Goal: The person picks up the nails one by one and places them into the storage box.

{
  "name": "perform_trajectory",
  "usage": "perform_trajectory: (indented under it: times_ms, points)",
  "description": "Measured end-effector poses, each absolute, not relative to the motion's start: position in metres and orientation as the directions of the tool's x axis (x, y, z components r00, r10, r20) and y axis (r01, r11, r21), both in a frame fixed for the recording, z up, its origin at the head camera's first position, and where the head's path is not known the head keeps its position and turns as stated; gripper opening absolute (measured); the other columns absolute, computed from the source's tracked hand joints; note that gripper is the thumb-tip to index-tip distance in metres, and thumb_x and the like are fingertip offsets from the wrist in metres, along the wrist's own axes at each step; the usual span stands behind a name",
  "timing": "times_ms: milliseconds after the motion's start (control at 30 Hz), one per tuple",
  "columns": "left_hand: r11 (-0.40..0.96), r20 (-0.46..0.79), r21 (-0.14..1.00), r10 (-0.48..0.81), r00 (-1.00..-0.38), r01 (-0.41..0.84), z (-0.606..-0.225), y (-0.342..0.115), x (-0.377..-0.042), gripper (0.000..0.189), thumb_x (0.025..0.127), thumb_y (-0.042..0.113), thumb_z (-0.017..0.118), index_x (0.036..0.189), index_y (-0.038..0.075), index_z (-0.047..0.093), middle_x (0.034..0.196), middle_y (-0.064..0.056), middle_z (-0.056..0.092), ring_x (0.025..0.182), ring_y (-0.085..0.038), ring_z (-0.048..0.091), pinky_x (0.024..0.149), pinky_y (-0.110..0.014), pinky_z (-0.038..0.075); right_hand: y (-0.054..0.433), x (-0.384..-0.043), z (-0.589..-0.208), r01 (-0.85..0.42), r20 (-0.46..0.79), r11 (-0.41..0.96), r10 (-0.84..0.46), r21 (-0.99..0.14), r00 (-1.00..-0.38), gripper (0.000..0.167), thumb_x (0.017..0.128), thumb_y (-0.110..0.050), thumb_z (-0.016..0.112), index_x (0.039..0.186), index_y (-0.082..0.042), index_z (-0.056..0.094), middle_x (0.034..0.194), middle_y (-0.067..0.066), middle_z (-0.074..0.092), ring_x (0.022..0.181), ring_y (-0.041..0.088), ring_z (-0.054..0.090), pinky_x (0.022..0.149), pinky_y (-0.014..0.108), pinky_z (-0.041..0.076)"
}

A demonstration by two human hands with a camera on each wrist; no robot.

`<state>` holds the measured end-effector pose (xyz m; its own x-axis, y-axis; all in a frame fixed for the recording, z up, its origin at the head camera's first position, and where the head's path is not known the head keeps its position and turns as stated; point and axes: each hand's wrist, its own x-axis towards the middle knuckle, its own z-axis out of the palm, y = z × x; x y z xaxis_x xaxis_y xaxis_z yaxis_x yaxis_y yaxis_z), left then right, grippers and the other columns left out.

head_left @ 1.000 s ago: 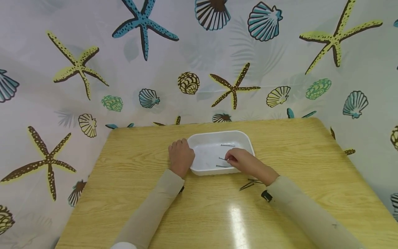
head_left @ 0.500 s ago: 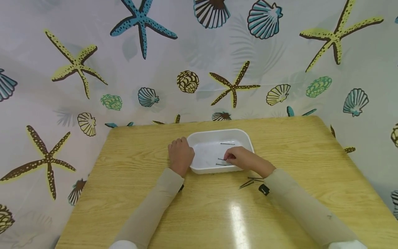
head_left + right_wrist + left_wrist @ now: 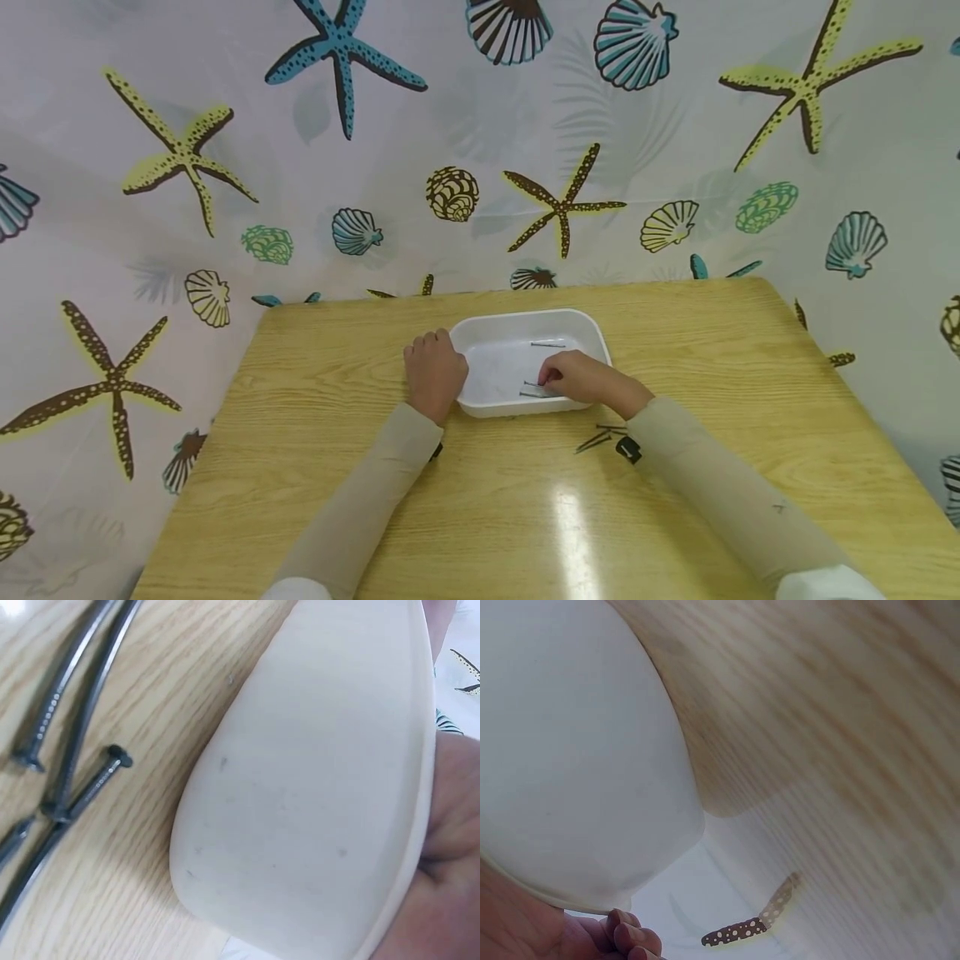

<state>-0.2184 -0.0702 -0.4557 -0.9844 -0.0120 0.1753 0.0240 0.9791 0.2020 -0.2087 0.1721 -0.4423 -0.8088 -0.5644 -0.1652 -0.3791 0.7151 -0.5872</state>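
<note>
A white oblong tray (image 3: 491,367) stands on the table. Its left end is gripped by my left hand (image 3: 435,373), whose curled fingers show at the rim in the left wrist view. Inside the tray, my right hand (image 3: 576,377) pinches a nail (image 3: 531,383) between thumb and fingers, its head end pointing left. Just in front of that one lies a second nail (image 3: 533,395), partly covered by the hand. Farther back in the tray is another nail (image 3: 548,344). In the right wrist view the tray wall hides the fingertips.
Several dark nails (image 3: 594,442) lie loosely crossed on the wooden table (image 3: 330,500), in front of the tray and near my right wrist. The right wrist view shows these nails (image 3: 90,720) close up. A patterned cloth (image 3: 465,108) hangs behind the table.
My right hand has shifted slightly left and towards the front of the tray, bringing the pinched nail nearer the front one. The left hand keeps its grip on the tray.
</note>
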Motion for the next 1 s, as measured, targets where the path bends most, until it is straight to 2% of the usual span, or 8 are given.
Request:
perform_trajectory:
  times_ms: [500, 1000]
  points:
    - [0.977, 0.172, 0.215, -0.017, -0.985, 0.020, -0.4559, -0.0691, -0.2170, 0.023, 0.088, 0.017, 0.046, 0.098, 0.001, 0.058, 0.089, -0.014, 0.057, 0.087, -0.031, 0.053, 0.077, -0.043, 0.037, 0.1661, -0.2104, -0.4435, -0.279, -0.279, 0.777, -0.497, -0.564, -0.821, 0.005, 0.087, -0.010, 0.062, 0.087, -0.007, 0.066, 0.081, 0.000, 0.060, 0.074, 0.013, 0.051, 0.071, 0.031, 0.043]
    - [0.978, 0.162, 0.208, -0.024, -0.987, 0.011, -0.4582, -0.0708, -0.2179, 0.022, 0.089, 0.016, 0.044, 0.096, 0.001, 0.058, 0.088, -0.013, 0.057, 0.085, -0.030, 0.052, 0.075, -0.043, 0.037, 0.1647, -0.2120, -0.4460, -0.280, -0.273, 0.760, -0.510, -0.586, -0.815, 0.005, 0.086, -0.010, 0.063, 0.087, -0.006, 0.066, 0.081, 0.000, 0.061, 0.073, 0.012, 0.053, 0.070, 0.031, 0.044]
